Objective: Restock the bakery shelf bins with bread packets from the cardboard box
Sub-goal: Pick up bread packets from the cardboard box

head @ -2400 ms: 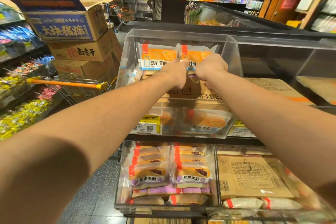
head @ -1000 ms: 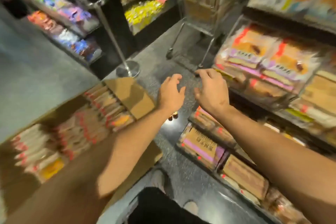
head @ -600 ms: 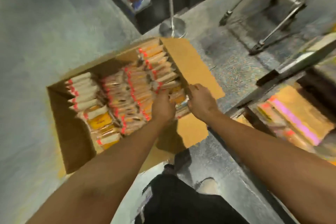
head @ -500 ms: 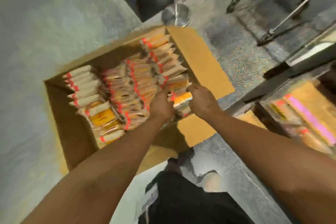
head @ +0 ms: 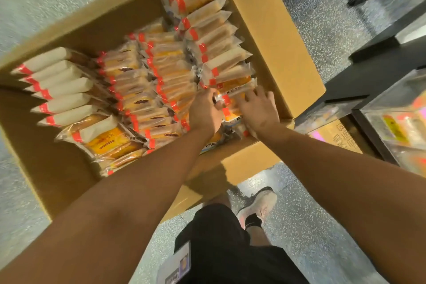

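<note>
In the head view, we look down into the cardboard box (head: 272,37) that stands open on the floor (head: 322,18). It is filled with bread packets (head: 161,80) standing on edge in tight rows, each with a red band. Both hands are at the near right corner of the box.

We see some risks here. The packets in this corner are pressed close together, so if we pull one out fast, the neighbours may lift with it and fall over, or drop outside the box onto the floor. The wrapping looks thin and slippery, so a light pinch can slide off. The bread is probably soft, so a hard squeeze could crush it. The picture is also a little blurred, so we cannot count how many packets are taken.

Our left hand (head: 206,112) has the fingers curled and pinches the end of one packet (head: 232,95) near its red band. Our right hand (head: 259,108) is spread, the fingers rather straight, and it rests flat on the packets just beside the left hand; we judge that it does not grip anything yet. The shelf bins (head: 396,122) are at the right edge, well apart from the box.
</note>
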Demonstrator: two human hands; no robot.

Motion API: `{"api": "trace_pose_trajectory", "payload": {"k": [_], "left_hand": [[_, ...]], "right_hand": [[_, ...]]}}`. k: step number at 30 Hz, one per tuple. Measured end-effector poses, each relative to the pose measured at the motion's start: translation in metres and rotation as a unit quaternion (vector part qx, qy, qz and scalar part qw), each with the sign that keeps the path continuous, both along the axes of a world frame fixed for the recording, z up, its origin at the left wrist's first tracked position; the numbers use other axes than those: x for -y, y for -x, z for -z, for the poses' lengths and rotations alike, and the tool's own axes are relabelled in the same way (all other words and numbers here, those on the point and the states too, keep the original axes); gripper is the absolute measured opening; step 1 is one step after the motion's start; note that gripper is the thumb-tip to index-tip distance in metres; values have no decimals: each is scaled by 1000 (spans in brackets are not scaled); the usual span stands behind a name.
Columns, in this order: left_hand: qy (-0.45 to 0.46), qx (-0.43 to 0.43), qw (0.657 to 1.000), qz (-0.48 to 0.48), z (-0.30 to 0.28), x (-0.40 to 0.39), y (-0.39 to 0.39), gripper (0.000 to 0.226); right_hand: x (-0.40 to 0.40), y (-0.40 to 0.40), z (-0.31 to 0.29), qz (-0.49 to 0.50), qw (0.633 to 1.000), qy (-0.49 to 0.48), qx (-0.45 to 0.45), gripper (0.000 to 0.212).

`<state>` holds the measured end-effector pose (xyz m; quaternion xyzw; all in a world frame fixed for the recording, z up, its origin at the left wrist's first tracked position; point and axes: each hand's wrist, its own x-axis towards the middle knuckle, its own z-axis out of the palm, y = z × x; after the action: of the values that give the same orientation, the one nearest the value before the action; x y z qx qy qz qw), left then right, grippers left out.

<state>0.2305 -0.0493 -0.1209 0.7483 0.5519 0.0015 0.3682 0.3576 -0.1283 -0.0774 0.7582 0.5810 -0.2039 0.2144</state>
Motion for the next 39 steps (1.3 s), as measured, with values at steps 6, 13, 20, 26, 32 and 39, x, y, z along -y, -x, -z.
{"api": "trace_pose_trajectory", "payload": {"k": [6,13,20,26,32,39], "left_hand": [[29,25,999,-17,13,-1,-2,18],[59,19,998,-15,14,4,-7,14],[60,9,998,10,-5,21,-23,15],[-45,35,996,70,-71,29,-25,17],[-175,105,970,131,-179,45,-44,8],[-200,282,923,171,-321,123,-152,28]], "right_hand": [[10,-2,2,-13,999,-23,29,29],[34,-11,-8,-2,994,-111,-19,16],[69,-17,-12,-18,969,-244,-30,16],[90,-30,-52,5,937,-346,-52,18],[129,-66,-136,15,910,-409,-62,19],[238,-149,-266,26,887,-460,30,22]]}}
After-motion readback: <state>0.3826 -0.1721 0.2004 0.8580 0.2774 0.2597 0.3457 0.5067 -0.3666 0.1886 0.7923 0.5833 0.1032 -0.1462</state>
